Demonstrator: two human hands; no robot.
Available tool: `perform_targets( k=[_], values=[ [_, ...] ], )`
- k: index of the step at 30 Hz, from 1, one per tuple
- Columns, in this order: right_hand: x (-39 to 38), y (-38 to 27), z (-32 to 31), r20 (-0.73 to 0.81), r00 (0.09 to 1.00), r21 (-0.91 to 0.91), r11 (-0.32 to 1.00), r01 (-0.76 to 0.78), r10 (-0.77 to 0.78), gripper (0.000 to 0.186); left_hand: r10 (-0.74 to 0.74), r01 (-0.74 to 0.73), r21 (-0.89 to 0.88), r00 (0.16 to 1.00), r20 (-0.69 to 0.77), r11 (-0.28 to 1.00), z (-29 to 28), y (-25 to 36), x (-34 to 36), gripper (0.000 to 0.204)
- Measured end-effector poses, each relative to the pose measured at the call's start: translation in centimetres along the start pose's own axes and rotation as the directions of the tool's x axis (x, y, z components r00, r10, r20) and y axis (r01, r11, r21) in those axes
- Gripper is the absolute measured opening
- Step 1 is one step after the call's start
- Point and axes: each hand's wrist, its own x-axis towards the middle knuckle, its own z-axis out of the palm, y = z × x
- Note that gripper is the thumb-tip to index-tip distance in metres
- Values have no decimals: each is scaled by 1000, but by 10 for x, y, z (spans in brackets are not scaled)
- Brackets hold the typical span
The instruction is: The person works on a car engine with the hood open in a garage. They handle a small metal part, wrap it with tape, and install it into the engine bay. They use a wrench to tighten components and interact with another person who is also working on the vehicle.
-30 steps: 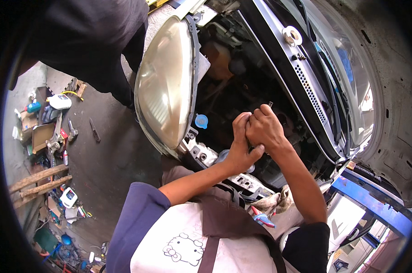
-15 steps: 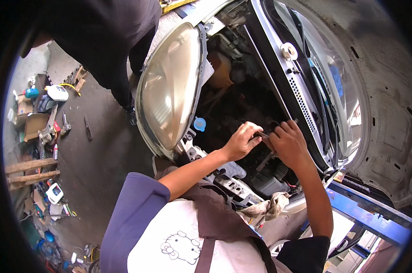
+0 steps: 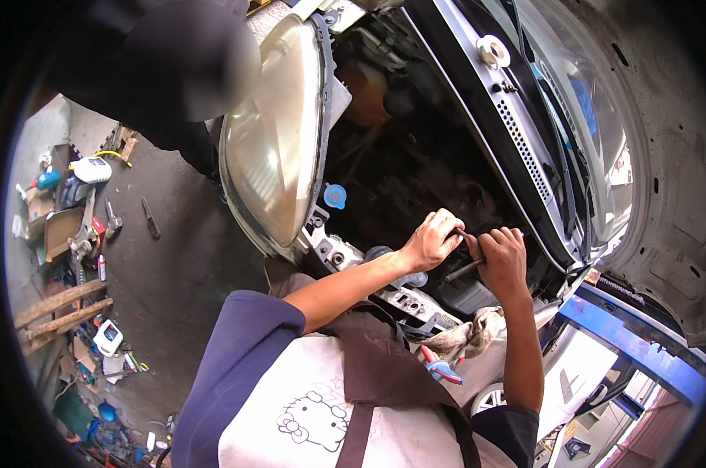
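Observation:
Both my hands are over the open engine bay [image 3: 415, 168] of a car. My left hand [image 3: 433, 242] has its fingers pinched on a short dark metal piece [image 3: 463, 233] that spans the gap to my right hand [image 3: 503, 264]. My right hand is closed around a metal rod-shaped tool [image 3: 464, 271], whose shaft sticks out to the left below the fingers. Whether the dark piece and the rod are one tool is hidden by my grip. A blue cap [image 3: 335, 196] is left of my hands, near the large headlight [image 3: 273, 140].
The raised hood [image 3: 673, 195] is at right, above a blue lift beam [image 3: 634, 327]. A crumpled rag [image 3: 471, 334] hangs over the car's front edge. A person in dark clothes [image 3: 150, 70] stands at upper left. Tools and bottles [image 3: 91, 170] litter the floor at left.
My view has shifted a little, and my hands are slightly lower over the engine bay. The rod shows more plainly beneath my right hand. The person at upper left has moved lower toward the headlight.

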Motion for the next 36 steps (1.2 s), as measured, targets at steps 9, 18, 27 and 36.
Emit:
perform_targets(
  k=[9,18,27,36],
  values=[
    [-3,4,22,-22,1000,-2,1000,10,-10,30,-18,17,12,1000,17,1000,3,-17,-3,17],
    [13,-13,15,99,973,-166,961,222,-208,19,-93,92,-84,996,-3,992,1,-20,-13,18],
    [21,-35,21,181,917,-264,881,392,-355,10,78,-71,118,996,-53,991,-4,-29,-24,30],
    [27,-4,33,-32,928,-143,921,362,-370,9,-44,59,274,997,-61,960,12,-16,-13,28]
  ],
)
